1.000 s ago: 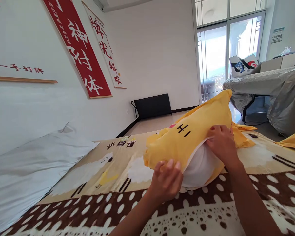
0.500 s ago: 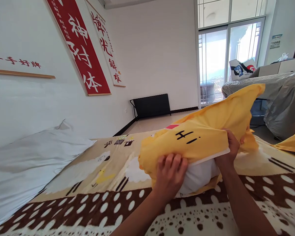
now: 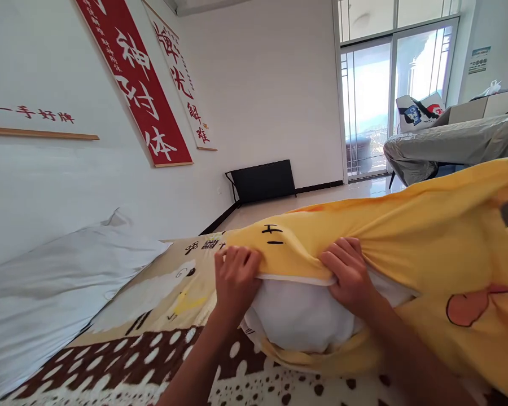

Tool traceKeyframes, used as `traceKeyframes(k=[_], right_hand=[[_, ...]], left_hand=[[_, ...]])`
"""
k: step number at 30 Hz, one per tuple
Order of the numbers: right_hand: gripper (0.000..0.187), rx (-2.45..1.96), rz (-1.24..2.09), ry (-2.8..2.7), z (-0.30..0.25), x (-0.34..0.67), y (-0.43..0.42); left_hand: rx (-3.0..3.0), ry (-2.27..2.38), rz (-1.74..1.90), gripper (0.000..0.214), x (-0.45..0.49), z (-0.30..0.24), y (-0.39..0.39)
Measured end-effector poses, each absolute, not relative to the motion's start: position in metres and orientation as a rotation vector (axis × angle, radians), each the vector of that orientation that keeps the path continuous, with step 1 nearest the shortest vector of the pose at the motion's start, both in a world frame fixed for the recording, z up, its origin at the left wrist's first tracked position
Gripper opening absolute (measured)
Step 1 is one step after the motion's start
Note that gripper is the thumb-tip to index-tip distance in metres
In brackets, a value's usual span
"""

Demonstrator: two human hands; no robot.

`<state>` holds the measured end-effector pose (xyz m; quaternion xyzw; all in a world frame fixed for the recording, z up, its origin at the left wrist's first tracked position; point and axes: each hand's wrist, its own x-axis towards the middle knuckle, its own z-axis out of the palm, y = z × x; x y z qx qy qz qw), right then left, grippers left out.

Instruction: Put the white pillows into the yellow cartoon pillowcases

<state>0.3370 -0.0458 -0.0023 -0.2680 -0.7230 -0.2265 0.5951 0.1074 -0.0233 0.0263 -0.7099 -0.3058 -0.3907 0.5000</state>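
A yellow pillowcase (image 3: 406,225) printed with "Hi" and a cartoon face lies across the bed, stretched from the centre to the right edge. A white pillow (image 3: 298,316) bulges out of its open end. My left hand (image 3: 236,276) pinches the upper hem of the opening at its left side. A little to the right, my right hand (image 3: 350,273) grips the same hem, fingers curled over the yellow cloth. Both hands are closed on the fabric, with the pillow just below them.
A blanket (image 3: 161,349) with brown dotted bands and sheep pictures covers the bed. A second white pillow (image 3: 59,282) lies along the wall at left. Red and white banners (image 3: 135,79) hang above. A black panel (image 3: 262,181), glass doors and covered furniture (image 3: 452,144) stand beyond.
The pillowcase has been pulled wider and toward the right, now filling the right side of the view. Both hands shifted left along the hem, and more white pillow shows in the opening.
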Motion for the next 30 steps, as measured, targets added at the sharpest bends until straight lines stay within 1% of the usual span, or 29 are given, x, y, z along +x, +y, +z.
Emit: traceKeyframes(k=[3, 6, 8, 12, 13, 14, 18, 20, 22, 25, 30], right_hand=[[0.025, -0.795, -0.571, -1.74, -0.006, 0.333, -0.028], [0.021, -0.856, -0.656, -1.822, -0.008, 0.324, -0.026], [0.02, -0.835, -0.691, -1.822, -0.011, 0.319, -0.028], [0.028, -0.795, -0.48, -1.771, -0.015, 0.318, -0.025], [0.031, -0.794, -0.425, -1.769, -0.016, 0.32, -0.023], [0.033, -0.796, -0.39, -1.764, -0.016, 0.322, -0.022], [0.033, -0.781, -0.363, -1.748, -0.016, 0.331, -0.023], [0.029, -0.771, -0.354, -1.752, -0.014, 0.336, -0.026], [0.027, -0.768, -0.369, -1.748, -0.011, 0.34, -0.03], [0.03, -0.746, -0.432, -1.733, -0.008, 0.341, -0.033], [0.033, -0.721, -0.501, -1.732, -0.01, 0.336, -0.03]], left_hand=[[-1.957, -0.709, -0.844, 0.028, 0.118, 0.01, -0.023], [-2.066, -0.564, -0.917, 0.032, 0.131, -0.002, -0.028], [-2.075, -0.519, -0.974, 0.031, 0.138, -0.008, -0.037], [-2.153, -0.436, -1.015, 0.013, 0.144, -0.022, -0.063], [-2.213, -0.413, -0.986, 0.013, 0.146, -0.026, -0.069], [-2.276, -0.404, -0.943, 0.017, 0.149, -0.03, -0.073], [-2.317, -0.59, -0.79, 0.041, 0.163, -0.038, -0.07], [-2.247, -0.717, -0.787, 0.046, 0.17, -0.036, -0.062], [-2.203, -0.834, -0.808, 0.046, 0.175, -0.032, -0.055], [-2.198, -0.995, -0.837, 0.043, 0.183, -0.027, -0.047], [-2.236, -1.111, -0.897, 0.036, 0.205, -0.032, -0.025]])
